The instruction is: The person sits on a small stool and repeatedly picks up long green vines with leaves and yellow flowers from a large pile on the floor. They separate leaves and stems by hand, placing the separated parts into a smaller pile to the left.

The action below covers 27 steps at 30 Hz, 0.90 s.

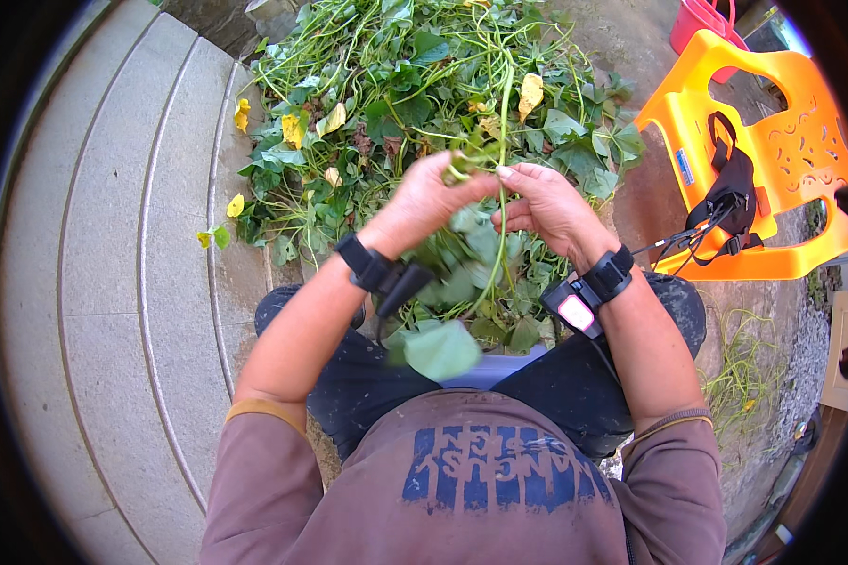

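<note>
A long green vine (502,250) runs down from a big heap of leafy vines (415,113) toward my lap. My right hand (548,209) is closed, its thumb and forefinger pinching this vine. Close beside it, my left hand (429,200) is closed around a few green leaf stems (458,173), and its fingertips meet the vine near the right thumb. Below the hands hangs a broad green leaf (443,350), slightly blurred. Other leaves under my left hand are smeared by motion. Several yellowed leaves (530,96) lie in the heap.
Grey stone steps (113,282) rise along the left. To the right, an orange plastic chair (801,141) has a black strapped pouch (733,188) on it, with a red bucket (695,26) behind. Thin green stems (749,363) lie on the right-hand ground. A pale purple object (490,372) shows between my legs.
</note>
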Tool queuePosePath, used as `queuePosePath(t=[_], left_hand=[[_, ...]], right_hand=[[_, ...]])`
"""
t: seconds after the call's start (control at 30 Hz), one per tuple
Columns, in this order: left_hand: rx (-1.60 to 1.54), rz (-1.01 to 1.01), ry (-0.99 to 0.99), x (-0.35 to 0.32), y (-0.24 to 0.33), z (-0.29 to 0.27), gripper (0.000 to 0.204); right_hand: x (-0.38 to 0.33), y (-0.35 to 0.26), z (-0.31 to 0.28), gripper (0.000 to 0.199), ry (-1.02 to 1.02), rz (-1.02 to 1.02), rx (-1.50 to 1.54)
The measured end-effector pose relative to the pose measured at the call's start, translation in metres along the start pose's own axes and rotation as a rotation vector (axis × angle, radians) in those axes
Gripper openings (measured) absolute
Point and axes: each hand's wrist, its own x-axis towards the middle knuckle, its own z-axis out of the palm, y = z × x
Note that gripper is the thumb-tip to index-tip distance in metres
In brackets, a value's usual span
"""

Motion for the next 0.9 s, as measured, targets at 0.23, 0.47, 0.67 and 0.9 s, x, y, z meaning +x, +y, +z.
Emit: queuePosePath(t=[0.23,0.47,0.67,0.9], left_hand=[[0.352,0.163,-0.045,-0.003,-0.006,0.01,0.026],[0.511,0.197,-0.031,0.016,-0.022,-0.022,0.016],[0.318,-0.116,0.143,0.019,-0.009,-0.03,0.021],[-0.508,-0.278,-0.116,-0.027,-0.004,0.029,0.019]], right_hand=[[0.002,0.01,0.008,0.021,0.038,-0.045,-0.185],[0.001,0.004,0.005,0.021,0.006,-0.029,-0.208],[-0.001,0.004,-0.004,0.021,0.022,-0.085,0.117],[0.003,0.001,-0.007,0.018,0.048,-0.102,0.191]])
